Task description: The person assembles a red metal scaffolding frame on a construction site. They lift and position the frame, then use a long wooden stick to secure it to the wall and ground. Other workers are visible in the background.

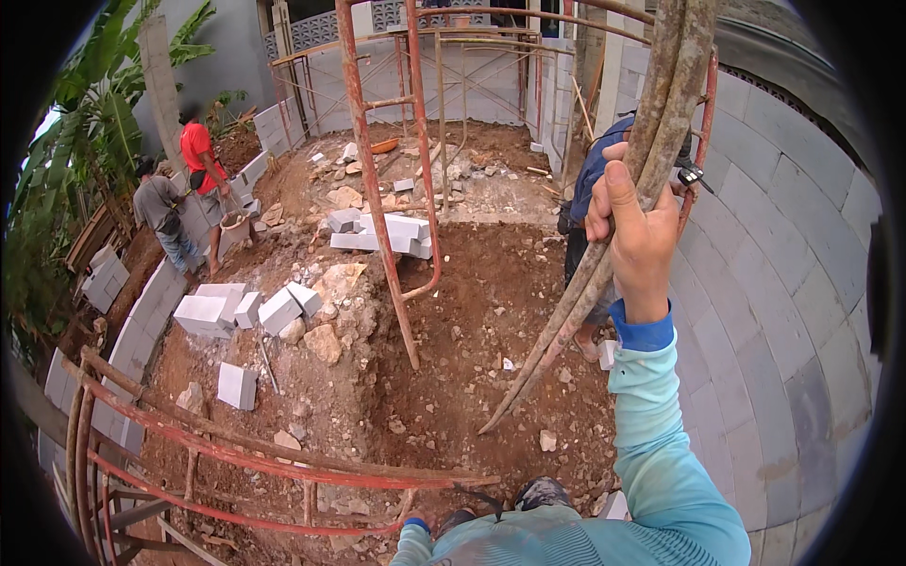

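Two poles, three co-workers, one bucket show.

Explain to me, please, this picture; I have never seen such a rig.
There is no machine here: these are a person's bare hands. The picture comes from the left of two wide cameras worn on the head, so straight edges bend. The right hand is raised, gripping two long poles. The left hand, low in the picture, is beside a red scaffold frame; I cannot tell whether it holds it. On the brown soil lie pale blocks and stones. Other people are in view: one in red, one in grey, one in blue partly hidden behind the poles.
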Demonstrator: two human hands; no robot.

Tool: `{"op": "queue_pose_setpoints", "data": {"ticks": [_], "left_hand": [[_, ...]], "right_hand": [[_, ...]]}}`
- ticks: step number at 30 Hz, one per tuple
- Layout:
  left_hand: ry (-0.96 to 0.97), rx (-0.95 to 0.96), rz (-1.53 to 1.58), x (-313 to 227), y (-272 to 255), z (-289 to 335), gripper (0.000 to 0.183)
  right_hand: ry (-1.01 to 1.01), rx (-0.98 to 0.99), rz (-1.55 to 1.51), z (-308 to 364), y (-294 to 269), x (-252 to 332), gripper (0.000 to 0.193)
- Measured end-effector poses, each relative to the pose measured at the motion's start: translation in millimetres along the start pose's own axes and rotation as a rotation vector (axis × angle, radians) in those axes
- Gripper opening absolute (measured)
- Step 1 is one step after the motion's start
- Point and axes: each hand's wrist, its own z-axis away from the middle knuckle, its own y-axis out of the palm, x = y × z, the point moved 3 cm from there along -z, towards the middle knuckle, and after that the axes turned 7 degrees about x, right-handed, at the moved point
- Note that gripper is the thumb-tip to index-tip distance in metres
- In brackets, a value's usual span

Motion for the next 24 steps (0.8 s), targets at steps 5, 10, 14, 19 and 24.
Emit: {"op": "queue_pose_setpoints", "data": {"ticks": [5,10,14,19,24], "left_hand": [[-0.046,0.048,0.144,-6.2,8.7,-9.4,0.044],[0.121,-0.061,-0.066,-20.7,82.3,-2.7,0.043],[0.140,-0.001,0.068,-37.7,139.6,-16.3,0.046],[0.164,-0.118,0.018,-78.5,250.6,-29.2,0.039],[0.340,-0.057,-0.065,-117.4,319.6,-16.7,0.032]], "right_hand": [[0.000,0.059,-0.049,-26.9,5.1,-29.1,0.029],[-0.009,0.119,-0.092,-65.5,-8.8,-73.7,0.029],[0.002,0.181,-0.147,-104.1,-13.5,-107.9,0.029],[0.065,0.176,-0.147,-156.1,-39.4,-183.5,0.028],[0.051,0.086,-0.037,-194.2,-51.8,-237.6,0.029]]}}
